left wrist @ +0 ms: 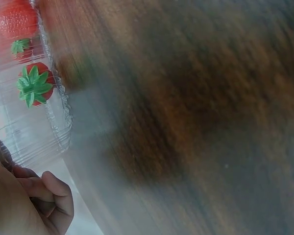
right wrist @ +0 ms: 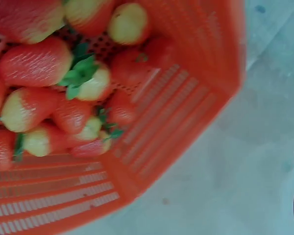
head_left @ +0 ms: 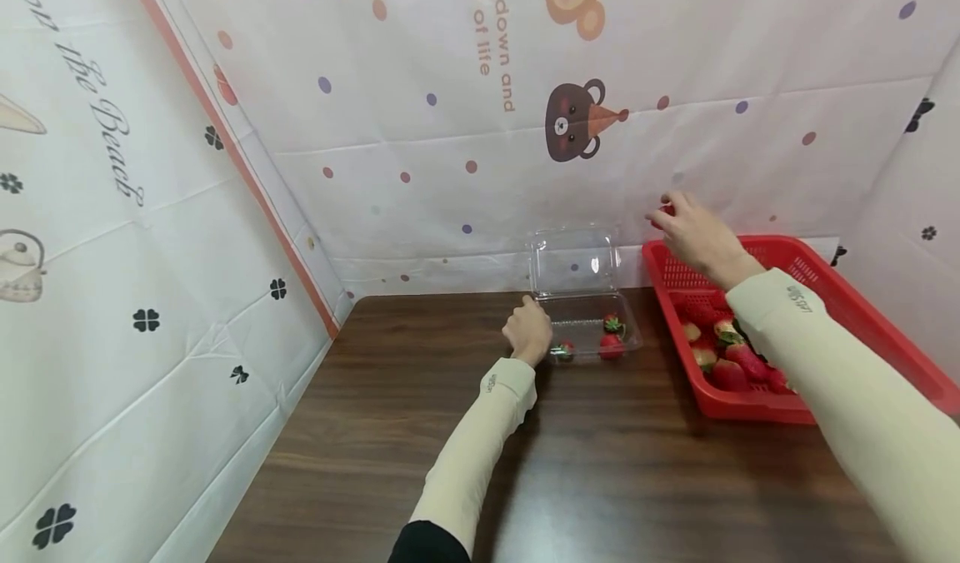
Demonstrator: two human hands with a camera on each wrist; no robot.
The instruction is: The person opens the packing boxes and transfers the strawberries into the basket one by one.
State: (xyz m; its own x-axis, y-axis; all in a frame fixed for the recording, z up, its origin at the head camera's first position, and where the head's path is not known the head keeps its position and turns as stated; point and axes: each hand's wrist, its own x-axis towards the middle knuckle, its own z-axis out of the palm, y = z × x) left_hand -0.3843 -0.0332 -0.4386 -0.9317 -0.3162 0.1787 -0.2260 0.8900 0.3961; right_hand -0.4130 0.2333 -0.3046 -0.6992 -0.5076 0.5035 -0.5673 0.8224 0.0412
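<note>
My left hand (head_left: 528, 331) is at the left side of a clear plastic clamshell container (head_left: 632, 323), its curled fingers gripping the edge. The container's lid (head_left: 573, 261) stands raised at the back. Inside lie strawberries: one strawberry (head_left: 611, 347) at the right front, a leafy-topped one (head_left: 613, 324) behind it, and another (head_left: 565, 351) near my left hand. In the left wrist view, a strawberry (left wrist: 34, 84) shows its green leaves through the plastic. My right hand (head_left: 703, 238) pinches a small red strawberry (head_left: 666, 211) above the left rim of a red basket (head_left: 870, 292).
Several strawberries (right wrist: 36, 61), red with some pale ends, lie in the slotted red basket at the right of the brown wooden table (head_left: 375, 405). A printed white cloth (head_left: 420, 205) hangs behind the table, and another (head_left: 150, 296) hangs on the left.
</note>
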